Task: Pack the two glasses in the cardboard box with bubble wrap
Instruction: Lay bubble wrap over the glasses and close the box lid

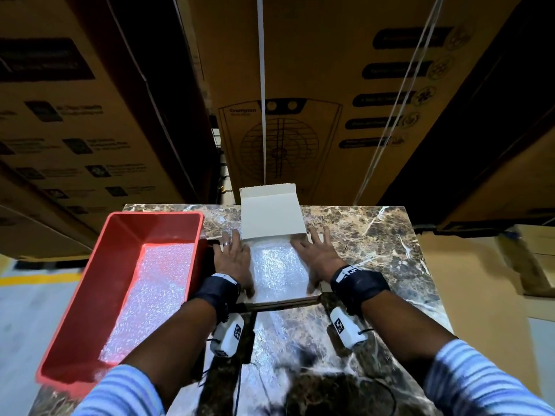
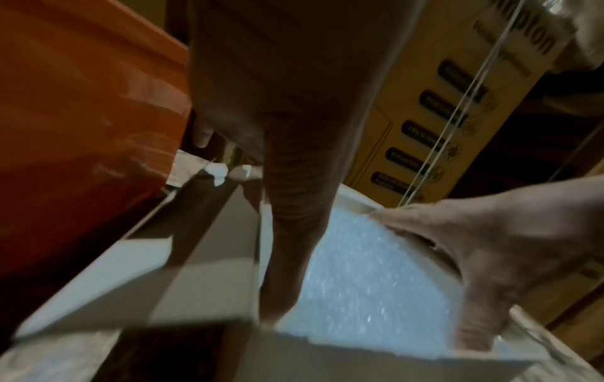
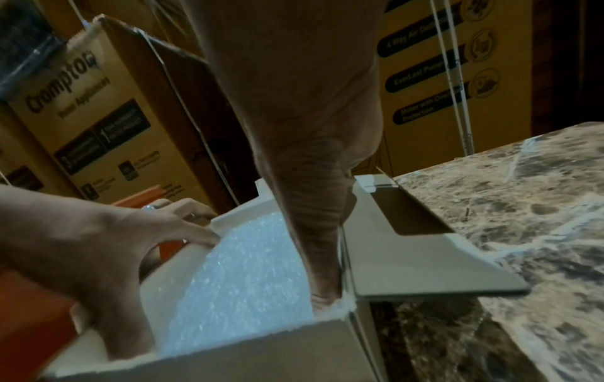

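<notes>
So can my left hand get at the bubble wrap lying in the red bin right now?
Probably yes: the left hand is beside the red bin, which is open-topped, with nothing over the bubble wrap in it.

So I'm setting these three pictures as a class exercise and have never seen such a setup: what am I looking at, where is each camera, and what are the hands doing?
No machine here: a person wears three cameras. The wide picture comes from the head; the other two come from the wrists, looking along the fingers. On the marble table stands an open cardboard box, lid up, topped with bubble wrap. The left hand and right hand press that wrap down at the box's sides, thumbs inside. Beside it sits a red tub holding more wrap. No glasses show.
</notes>
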